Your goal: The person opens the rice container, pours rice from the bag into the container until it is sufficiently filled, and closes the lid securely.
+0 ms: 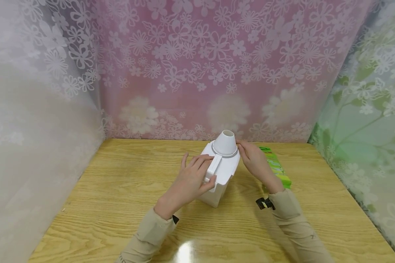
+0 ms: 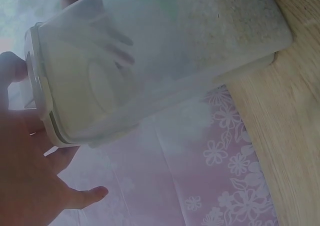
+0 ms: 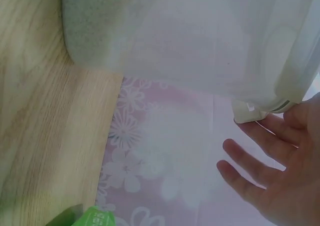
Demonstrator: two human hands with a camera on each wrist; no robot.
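A tall translucent storage container point(image 1: 211, 195) with a white lid point(image 1: 227, 166) stands on the table. Pale grain point(image 2: 240, 31) fills its lower part. On top of the lid sits a white cone-shaped spout point(image 1: 225, 143). My left hand point(image 1: 192, 177) grips the raised bar on the lid's near side, thumb at the front edge and fingers on the far side of the bar. At the lid's right edge, my right hand point(image 1: 255, 160) pinches a small side flap point(image 3: 248, 112) between thumb and index finger; its other fingers point(image 3: 250, 161) spread loosely below.
A bright green packet point(image 1: 278, 168) lies on the wooden table point(image 1: 135, 182), to the right of the container and partly behind my right hand. Patterned curtains point(image 1: 197, 73) hang along the table's back and both sides.
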